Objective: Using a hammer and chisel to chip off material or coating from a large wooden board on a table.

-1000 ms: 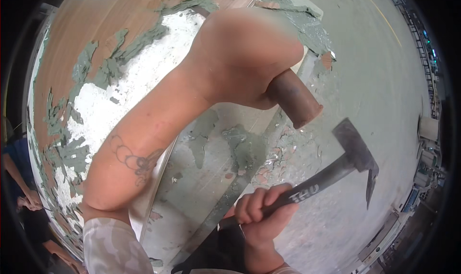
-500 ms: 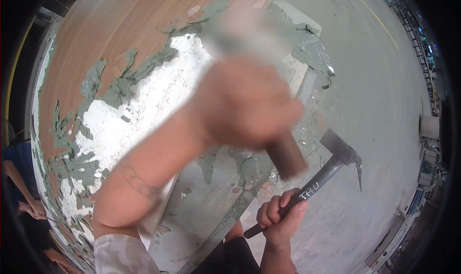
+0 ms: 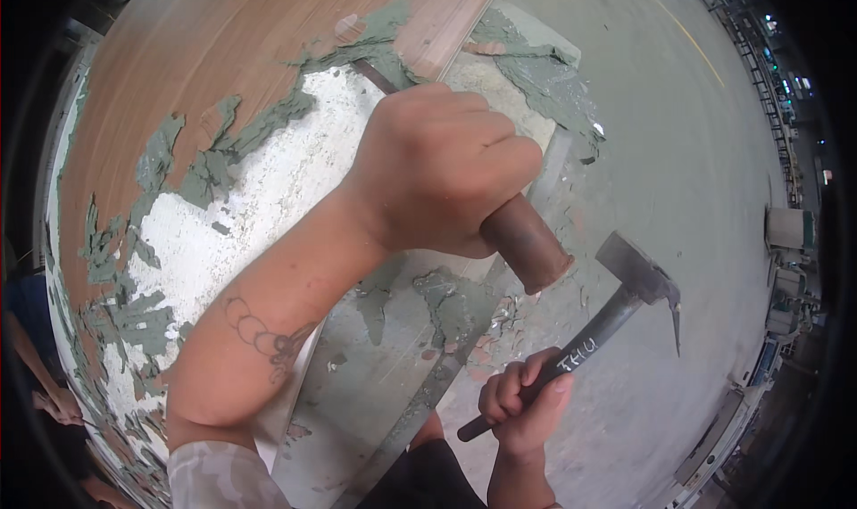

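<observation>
My left hand [image 3: 446, 170] is a fist around a chisel [image 3: 527, 246] with a thick, round, rusty-brown handle. The handle's butt sticks out below the fist, towards the lower right. Beyond the fist, a thin dark length of the tool [image 3: 373, 76] meets the torn green layer at the edge of a wood-grain panel [image 3: 268, 27]; its tip is hard to make out. Lower right, my right hand [image 3: 527, 402] grips the dark handle of a hammer [image 3: 625, 268]. Its head has a square face and a long pointed claw, and stands apart from the chisel's butt.
Flaking green material [image 3: 210, 174] borders a bare white patch [image 3: 241, 232] on the panel. A greyish board with green scraps [image 3: 348, 402] lies near my legs. Another person's hand [image 3: 62, 406] shows at the far left. Machinery [image 3: 790, 228] lines the right rim beyond the grey floor.
My left fist has gone from blurred to sharp, and the chisel's butt sits slightly higher. A dark length of the tool now shows beyond the fist. The hammer has hardly moved.
</observation>
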Demonstrator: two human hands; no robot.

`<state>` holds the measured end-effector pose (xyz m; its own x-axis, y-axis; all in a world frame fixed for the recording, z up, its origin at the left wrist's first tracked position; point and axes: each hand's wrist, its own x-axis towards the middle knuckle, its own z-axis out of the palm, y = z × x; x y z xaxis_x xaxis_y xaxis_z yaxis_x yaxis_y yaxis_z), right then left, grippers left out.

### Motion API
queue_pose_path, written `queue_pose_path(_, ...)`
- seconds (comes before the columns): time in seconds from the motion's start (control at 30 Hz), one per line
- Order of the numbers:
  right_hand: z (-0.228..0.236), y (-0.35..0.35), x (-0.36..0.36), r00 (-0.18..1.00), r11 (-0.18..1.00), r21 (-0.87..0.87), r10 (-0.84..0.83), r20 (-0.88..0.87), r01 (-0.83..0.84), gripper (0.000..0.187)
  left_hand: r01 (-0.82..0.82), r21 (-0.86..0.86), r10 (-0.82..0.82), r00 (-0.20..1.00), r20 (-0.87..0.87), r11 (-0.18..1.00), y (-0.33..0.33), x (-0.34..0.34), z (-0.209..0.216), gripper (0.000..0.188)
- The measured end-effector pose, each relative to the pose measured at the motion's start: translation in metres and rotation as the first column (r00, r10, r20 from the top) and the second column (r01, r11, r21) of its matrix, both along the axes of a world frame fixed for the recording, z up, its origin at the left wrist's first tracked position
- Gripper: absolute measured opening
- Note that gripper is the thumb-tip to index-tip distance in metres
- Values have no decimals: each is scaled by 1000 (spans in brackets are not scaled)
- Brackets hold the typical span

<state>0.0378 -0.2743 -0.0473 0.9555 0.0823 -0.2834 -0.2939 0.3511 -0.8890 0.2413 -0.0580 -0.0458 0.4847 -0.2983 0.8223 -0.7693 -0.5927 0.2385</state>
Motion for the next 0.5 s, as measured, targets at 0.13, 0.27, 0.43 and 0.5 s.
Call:
queue_pose_path(0.13, 15, 14, -23, 974, 976, 105, -200, 104, 189, 54, 6, 8, -5, 1000, -16, 1000, 2, 0, 0, 31)
queue_pose_path(0.27, 11, 68, -31, 997, 993, -96, 66, -48, -70, 57, 27, 22, -26, 999, -20, 999, 5, 4, 3, 30)
queue_pose_path(0.43, 3, 65, -41, 988, 985, 112, -121, -95, 131, 49, 39, -21, -41, 996, -85, 999, 5, 5, 9, 27)
queue_pose_path(0.5, 6, 64, -24, 988, 951, -297, 43, -145, -85, 48, 38, 27, -35, 995, -98, 999, 7, 3, 8, 27)
